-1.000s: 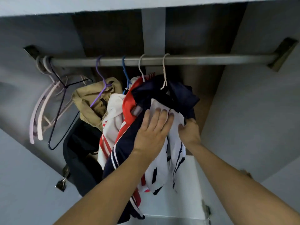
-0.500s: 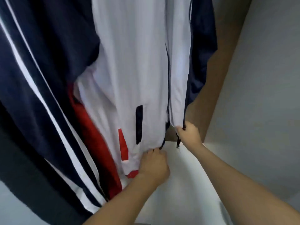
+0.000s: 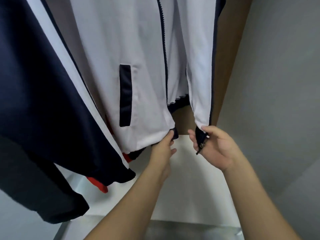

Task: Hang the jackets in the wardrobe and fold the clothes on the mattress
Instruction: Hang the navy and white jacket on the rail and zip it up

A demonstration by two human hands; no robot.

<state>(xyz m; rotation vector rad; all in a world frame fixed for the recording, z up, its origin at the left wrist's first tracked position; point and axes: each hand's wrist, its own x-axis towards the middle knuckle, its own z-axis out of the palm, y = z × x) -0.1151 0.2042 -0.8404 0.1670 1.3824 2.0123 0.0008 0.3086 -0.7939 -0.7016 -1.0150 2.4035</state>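
Observation:
A white jacket with navy trim hangs in the wardrobe, its front zip open along the lower part. My left hand pinches the bottom hem corner of the jacket's left front panel. My right hand holds the navy hem end of the right front panel, with the zip's metal end lying against its fingers. The two panel ends are a short gap apart. The hanger and rail are out of view above.
A navy sleeve with white stripes hangs at the left, with red fabric showing under it. The white wardrobe floor lies below my hands. A brown back panel and grey side wall close off the right.
A second ago my hands were high on the jacket near the rail. They have come down to the hem, and the two front panels have been drawn apart at the bottom.

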